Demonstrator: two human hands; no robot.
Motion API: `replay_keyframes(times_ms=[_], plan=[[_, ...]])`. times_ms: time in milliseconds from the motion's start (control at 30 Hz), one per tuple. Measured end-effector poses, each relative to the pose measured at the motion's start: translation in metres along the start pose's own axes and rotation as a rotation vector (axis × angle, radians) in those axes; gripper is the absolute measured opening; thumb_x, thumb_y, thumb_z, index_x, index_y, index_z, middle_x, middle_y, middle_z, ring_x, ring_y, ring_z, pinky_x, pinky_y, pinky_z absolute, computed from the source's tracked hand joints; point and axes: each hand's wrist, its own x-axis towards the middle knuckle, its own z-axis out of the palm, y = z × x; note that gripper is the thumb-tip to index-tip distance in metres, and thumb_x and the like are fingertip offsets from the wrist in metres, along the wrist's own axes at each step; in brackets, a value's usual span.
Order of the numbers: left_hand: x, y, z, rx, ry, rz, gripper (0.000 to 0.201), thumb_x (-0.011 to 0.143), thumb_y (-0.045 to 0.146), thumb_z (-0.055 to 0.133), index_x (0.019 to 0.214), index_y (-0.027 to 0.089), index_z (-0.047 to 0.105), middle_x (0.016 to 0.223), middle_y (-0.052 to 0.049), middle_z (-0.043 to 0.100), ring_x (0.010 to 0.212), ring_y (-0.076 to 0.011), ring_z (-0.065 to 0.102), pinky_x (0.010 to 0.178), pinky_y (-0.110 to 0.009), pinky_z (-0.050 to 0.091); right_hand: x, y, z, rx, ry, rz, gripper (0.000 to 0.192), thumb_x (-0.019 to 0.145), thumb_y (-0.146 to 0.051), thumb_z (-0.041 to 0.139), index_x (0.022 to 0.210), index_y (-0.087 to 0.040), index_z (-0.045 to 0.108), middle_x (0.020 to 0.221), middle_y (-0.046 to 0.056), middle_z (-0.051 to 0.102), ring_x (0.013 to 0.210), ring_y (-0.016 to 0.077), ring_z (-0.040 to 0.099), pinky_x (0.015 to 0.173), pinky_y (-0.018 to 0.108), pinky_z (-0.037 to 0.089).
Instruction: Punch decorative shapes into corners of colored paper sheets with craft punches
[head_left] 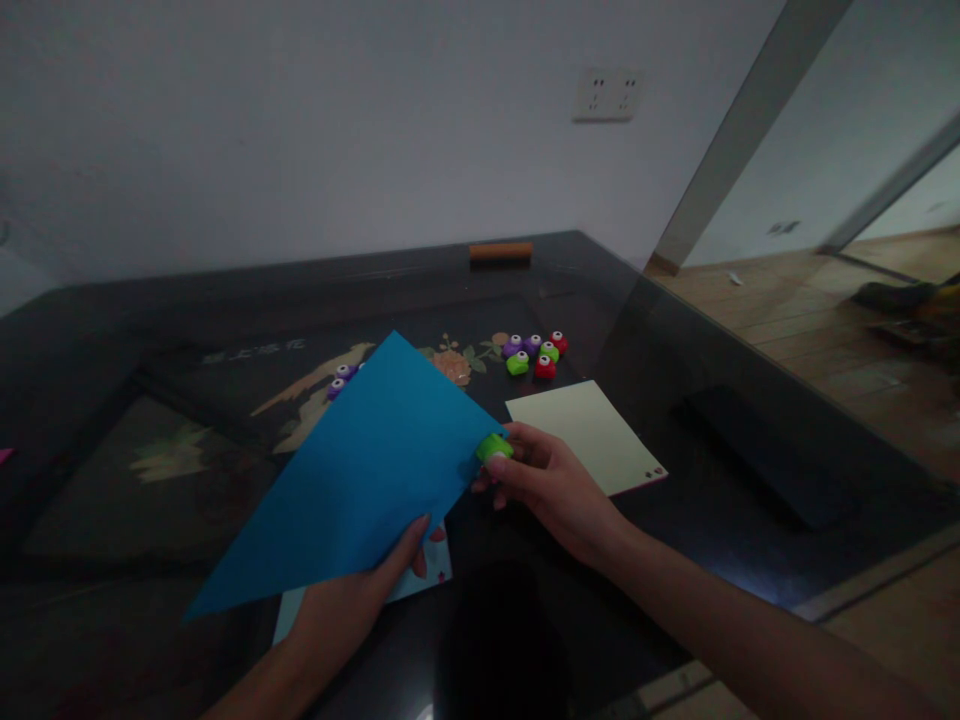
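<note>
A sheet of blue paper (360, 470) is held up at a slant over the table, its lower edge pinched in my left hand (367, 590) with the thumb on top. My right hand (540, 480) grips a small green craft punch (493, 450) at the sheet's right corner. Whether the corner sits inside the punch's slot is hard to see. Beneath the blue paper lies a light blue sheet (439, 555) with small cut-out shapes, mostly covered. A cream sheet (585, 430) with small shapes at one corner rests beyond my right hand.
Several purple, green and red craft punches (545, 367) cluster behind the cream sheet. More purple punches (337, 385) stand left, partly behind the blue paper. A brown cylinder (501, 253) lies at the back of the dark glossy table (600, 620). A black flat object (757, 455) is at right.
</note>
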Motion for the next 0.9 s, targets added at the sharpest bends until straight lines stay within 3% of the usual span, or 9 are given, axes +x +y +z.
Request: replay_keyframes(times_ms=[133, 367, 600, 767, 900], plan=[[0.002, 0.001, -0.001, -0.059, 0.008, 0.090, 0.040, 0.088, 0.019, 0.033, 0.104, 0.031, 0.067, 0.085, 0.002, 0.073, 0.076, -0.0186, 0.067, 0.082, -0.033, 0.051, 0.000, 0.000, 0.000, -0.010, 0.004, -0.005, 0.026, 0.069, -0.024, 0.075, 0.089, -0.016, 0.060, 0.076, 0.000, 0.065, 0.068, 0.0118, 0.063, 0.052, 0.019, 0.046], [-0.006, 0.004, 0.004, 0.003, 0.043, -0.081, 0.045, 0.089, 0.023, 0.026, 0.098, 0.028, 0.070, 0.088, -0.002, 0.072, 0.080, -0.0236, 0.066, 0.087, -0.044, 0.047, -0.001, -0.001, 0.001, -0.016, 0.006, -0.002, 0.027, 0.068, -0.025, 0.075, 0.088, -0.016, 0.059, 0.075, 0.001, 0.064, 0.067, 0.0118, 0.062, 0.053, 0.020, 0.045], [-0.001, 0.003, 0.000, -0.065, -0.008, -0.080, 0.039, 0.089, 0.035, 0.031, 0.099, 0.029, 0.069, 0.084, 0.000, 0.072, 0.081, -0.0211, 0.066, 0.088, -0.038, 0.048, 0.000, 0.000, 0.000, -0.029, 0.001, -0.011, 0.027, 0.069, -0.026, 0.074, 0.088, -0.016, 0.059, 0.073, 0.000, 0.063, 0.066, 0.0113, 0.060, 0.052, 0.020, 0.043], [-0.004, 0.000, 0.002, -0.043, -0.039, -0.108, 0.038, 0.088, 0.032, 0.033, 0.101, 0.030, 0.068, 0.085, 0.000, 0.072, 0.080, -0.0217, 0.065, 0.085, -0.039, 0.050, 0.000, 0.000, -0.001, -0.035, -0.016, -0.020, 0.026, 0.070, -0.027, 0.074, 0.088, -0.016, 0.059, 0.073, 0.000, 0.063, 0.064, 0.0107, 0.059, 0.051, 0.020, 0.041], [-0.008, -0.012, 0.005, 0.050, -0.094, -0.015, 0.039, 0.086, 0.026, 0.033, 0.104, 0.030, 0.068, 0.091, -0.002, 0.072, 0.076, -0.0227, 0.066, 0.079, -0.039, 0.052, -0.001, -0.001, 0.000, -0.036, -0.013, -0.009, 0.026, 0.069, -0.027, 0.074, 0.087, -0.017, 0.059, 0.072, -0.001, 0.062, 0.064, 0.0108, 0.058, 0.052, 0.020, 0.041]])
